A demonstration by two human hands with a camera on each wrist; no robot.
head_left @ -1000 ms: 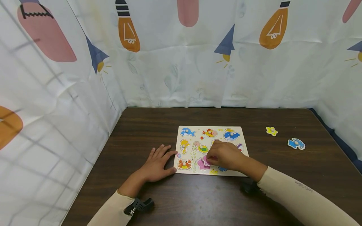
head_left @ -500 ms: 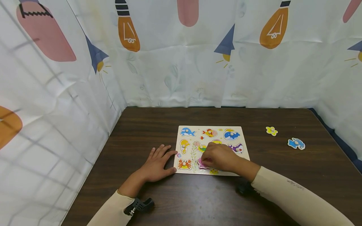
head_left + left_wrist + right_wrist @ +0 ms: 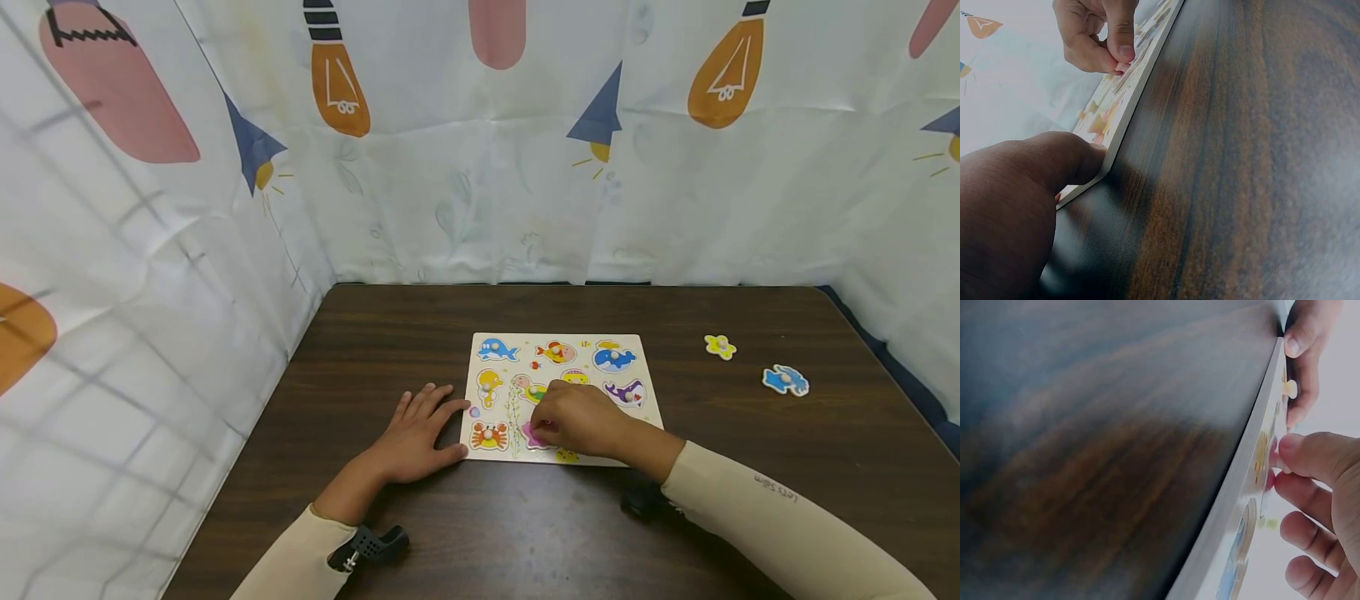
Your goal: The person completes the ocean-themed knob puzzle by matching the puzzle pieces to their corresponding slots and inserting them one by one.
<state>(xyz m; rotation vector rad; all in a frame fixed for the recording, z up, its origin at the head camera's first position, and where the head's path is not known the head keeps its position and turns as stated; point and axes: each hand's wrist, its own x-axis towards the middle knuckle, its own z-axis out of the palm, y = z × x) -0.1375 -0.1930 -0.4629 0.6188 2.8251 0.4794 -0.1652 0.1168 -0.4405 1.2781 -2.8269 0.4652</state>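
Note:
The right hand (image 3: 581, 421) pinches the knob of a pink, star-like puzzle piece (image 3: 534, 435) between thumb and forefinger. This piece sits at its pink spot in the bottom row of the white puzzle board (image 3: 517, 338), partly hidden by the hand. In the right wrist view the thumb and forefinger meet at the pink piece's knob (image 3: 1281, 464), with the other fingers loosely bent. The left hand (image 3: 420, 437) lies with spread fingers at the board's left edge, thumb and fingertips against it. Beside it on the board is a crab piece (image 3: 489, 436).
Several knobbed sea-animal pieces fill the board, among them a purple whale (image 3: 626, 392) and a yellow seahorse (image 3: 489, 387). A yellow flower piece (image 3: 720, 347) and a blue fish-like piece (image 3: 785, 381) lie on the dark wooden table (image 3: 405, 325), right of the board. A patterned curtain (image 3: 480, 200) hangs behind.
The right hand has moved slightly left and down with the pink piece, which was tilted over its spot and is now lying level there. The left hand has stayed still.

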